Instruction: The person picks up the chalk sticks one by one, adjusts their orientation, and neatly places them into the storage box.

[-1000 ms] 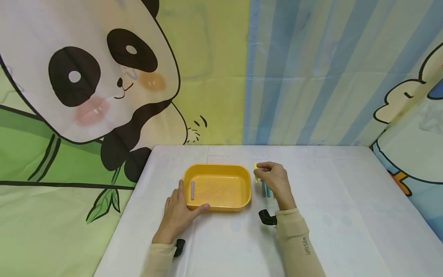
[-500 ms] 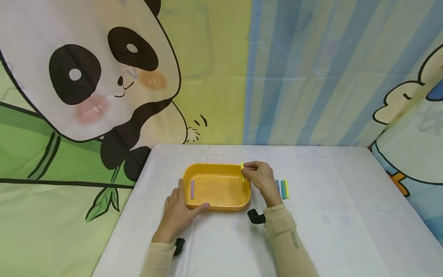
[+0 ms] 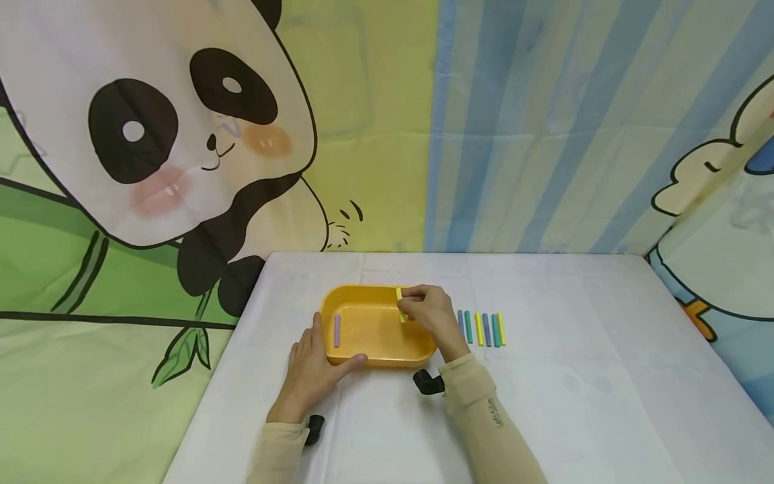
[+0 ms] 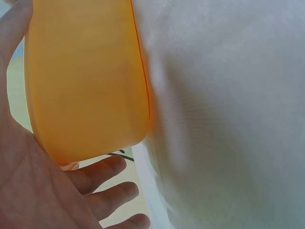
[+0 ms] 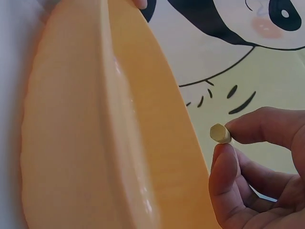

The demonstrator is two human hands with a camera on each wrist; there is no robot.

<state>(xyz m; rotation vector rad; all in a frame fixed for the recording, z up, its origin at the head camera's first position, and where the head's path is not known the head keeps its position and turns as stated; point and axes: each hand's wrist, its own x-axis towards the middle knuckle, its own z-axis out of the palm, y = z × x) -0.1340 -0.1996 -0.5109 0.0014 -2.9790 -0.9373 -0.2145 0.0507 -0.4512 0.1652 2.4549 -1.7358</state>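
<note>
A yellow-orange plastic tray sits on the white-covered table, with one purple chalk stick lying near its left end. My left hand rests against the tray's near-left corner, thumb along the front rim; in the left wrist view its fingers reach out past the tray's end. Over the tray's right half, my right hand pinches a yellow chalk stick between thumb and fingertips. The right wrist view shows that chalk end-on, above the tray's rim level.
Several blue, green and yellow chalk sticks, such as a green one, lie in a row right of the tray. Behind the table hangs a printed cloth with a panda. Black wrist-camera mounts stick out from both sleeves.
My right hand has moved left with the yellow chalk stick, from beside the tray to over its right half. The chalk row is now uncovered. My left hand and the tray stay put.
</note>
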